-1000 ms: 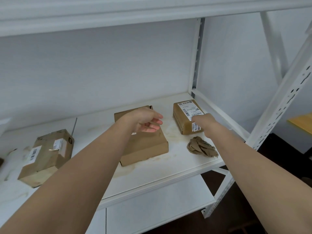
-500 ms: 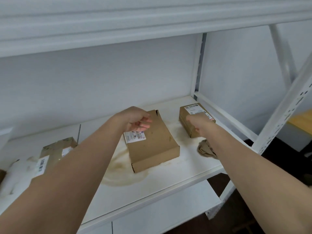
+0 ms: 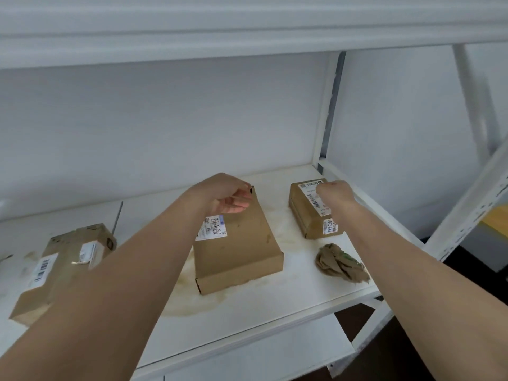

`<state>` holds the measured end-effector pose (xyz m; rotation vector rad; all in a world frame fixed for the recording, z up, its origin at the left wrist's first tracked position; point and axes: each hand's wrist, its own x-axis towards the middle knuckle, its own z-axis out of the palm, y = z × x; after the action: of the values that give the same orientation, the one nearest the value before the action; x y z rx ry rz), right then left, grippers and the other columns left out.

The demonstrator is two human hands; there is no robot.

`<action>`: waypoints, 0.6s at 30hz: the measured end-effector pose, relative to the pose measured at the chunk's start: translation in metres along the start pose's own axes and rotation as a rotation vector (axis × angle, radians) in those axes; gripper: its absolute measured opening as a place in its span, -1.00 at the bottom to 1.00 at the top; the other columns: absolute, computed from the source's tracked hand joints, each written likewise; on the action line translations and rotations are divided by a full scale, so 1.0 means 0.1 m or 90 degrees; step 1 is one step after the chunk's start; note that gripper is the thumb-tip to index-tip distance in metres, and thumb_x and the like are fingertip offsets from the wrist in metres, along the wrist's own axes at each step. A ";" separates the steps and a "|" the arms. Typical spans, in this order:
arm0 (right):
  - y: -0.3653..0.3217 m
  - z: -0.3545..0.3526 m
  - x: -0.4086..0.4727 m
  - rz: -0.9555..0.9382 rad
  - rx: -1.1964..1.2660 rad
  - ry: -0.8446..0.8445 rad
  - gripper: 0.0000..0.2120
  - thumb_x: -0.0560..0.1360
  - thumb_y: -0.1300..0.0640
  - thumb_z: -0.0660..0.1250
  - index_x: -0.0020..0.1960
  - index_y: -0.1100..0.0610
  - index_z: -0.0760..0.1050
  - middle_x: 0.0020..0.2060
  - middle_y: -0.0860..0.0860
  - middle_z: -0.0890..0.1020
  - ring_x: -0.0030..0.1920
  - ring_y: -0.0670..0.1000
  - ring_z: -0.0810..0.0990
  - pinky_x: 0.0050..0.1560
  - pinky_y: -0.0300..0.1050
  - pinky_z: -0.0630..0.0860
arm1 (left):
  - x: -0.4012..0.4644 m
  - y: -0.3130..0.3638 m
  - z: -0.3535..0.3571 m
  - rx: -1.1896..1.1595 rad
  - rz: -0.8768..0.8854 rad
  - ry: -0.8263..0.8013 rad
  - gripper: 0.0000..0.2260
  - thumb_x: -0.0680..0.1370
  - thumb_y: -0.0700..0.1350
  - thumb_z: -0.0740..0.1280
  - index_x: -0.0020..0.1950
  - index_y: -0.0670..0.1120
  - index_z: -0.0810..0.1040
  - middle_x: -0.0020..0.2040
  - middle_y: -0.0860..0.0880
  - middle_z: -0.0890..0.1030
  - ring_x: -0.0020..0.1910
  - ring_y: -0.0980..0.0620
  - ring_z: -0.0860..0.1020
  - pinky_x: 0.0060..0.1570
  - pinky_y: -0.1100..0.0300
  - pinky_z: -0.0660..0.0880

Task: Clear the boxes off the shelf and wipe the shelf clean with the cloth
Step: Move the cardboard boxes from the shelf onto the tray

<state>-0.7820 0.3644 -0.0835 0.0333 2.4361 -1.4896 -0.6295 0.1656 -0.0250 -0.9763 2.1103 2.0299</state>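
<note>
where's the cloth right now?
Head view: the crumpled brown cloth lies on the shelf near its front right edge, just in front of the small right-hand box, under the right forearm, untouched.

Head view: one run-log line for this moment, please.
phase: clearing boxes | left hand: over middle box | right hand: on right box | left box: untouched | cloth: lying on shelf, stained

Brown boxes (image 3: pixel 239 248), tan cloth (image 3: pixel 339 264), stained white shelf (image 3: pixel 275 312)

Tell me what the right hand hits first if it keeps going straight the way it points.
Probably the small box: the right hand is over its far end. Past it stands the shelf's side rail, though depth is unclear.
</note>
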 end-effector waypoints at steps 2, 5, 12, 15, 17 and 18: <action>-0.05 -0.07 0.04 -0.009 -0.018 -0.017 -0.94 0.36 0.07 0.24 -0.26 0.03 0.43 0.02 0.08 0.62 0.08 0.10 0.59 0.20 -0.06 0.43 | 0.09 0.02 0.12 -0.026 -0.016 0.012 -0.87 0.59 -0.25 0.23 0.09 -0.18 0.53 -0.15 -0.10 0.57 -0.29 0.02 0.50 -0.03 0.10 0.57; -0.10 -0.20 0.13 -0.008 -0.004 -0.033 -0.91 0.42 0.11 0.26 -0.17 0.11 0.51 0.05 0.14 0.65 0.11 0.19 0.62 0.15 -0.06 0.48 | 0.22 0.06 0.37 -0.021 -0.036 0.022 -0.90 0.60 -0.21 0.23 0.05 -0.17 0.52 -0.16 -0.10 0.58 -0.29 0.01 0.54 -0.01 0.09 0.55; 0.04 -0.34 0.49 0.023 0.027 -0.120 -0.72 0.40 0.11 0.31 0.05 0.23 0.55 -0.05 0.15 0.66 -0.05 0.17 0.66 0.09 0.12 0.60 | 0.48 0.04 0.89 -0.016 -0.052 0.020 -0.86 0.60 -0.14 0.27 0.09 -0.19 0.49 -0.04 -0.13 0.57 -0.18 -0.07 0.60 -0.24 0.12 0.58; 0.08 -0.34 0.55 0.029 0.007 -0.132 -0.80 0.47 0.18 0.30 0.06 0.23 0.52 -0.03 0.17 0.65 -0.03 0.17 0.66 0.09 0.10 0.60 | 0.60 -0.02 1.07 -0.017 -0.050 0.036 -0.75 0.59 -0.05 0.29 0.14 -0.22 0.47 0.06 -0.14 0.52 -0.13 -0.10 0.59 -0.14 0.07 0.60; 0.12 -0.35 0.59 0.030 0.000 -0.140 -0.82 0.49 0.18 0.28 0.06 0.23 0.52 -0.03 0.18 0.66 -0.03 0.16 0.66 0.07 0.07 0.61 | 0.63 -0.07 1.17 -0.015 -0.056 0.040 -0.66 0.59 0.01 0.29 0.19 -0.23 0.45 0.10 -0.14 0.50 -0.06 -0.13 0.58 0.00 0.01 0.59; 0.13 -0.34 0.61 0.030 0.001 -0.148 -0.82 0.50 0.19 0.27 0.06 0.23 0.52 -0.03 0.18 0.66 -0.04 0.16 0.66 0.05 0.04 0.61 | 0.64 -0.09 1.21 -0.015 -0.061 0.040 -0.63 0.58 0.03 0.29 0.21 -0.23 0.44 0.11 -0.13 0.49 -0.03 -0.14 0.58 0.06 -0.02 0.58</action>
<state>-0.8464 0.3929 -0.0958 -0.0763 2.2341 -1.3911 -0.7225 0.2516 -0.0784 -1.1357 2.0317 2.0089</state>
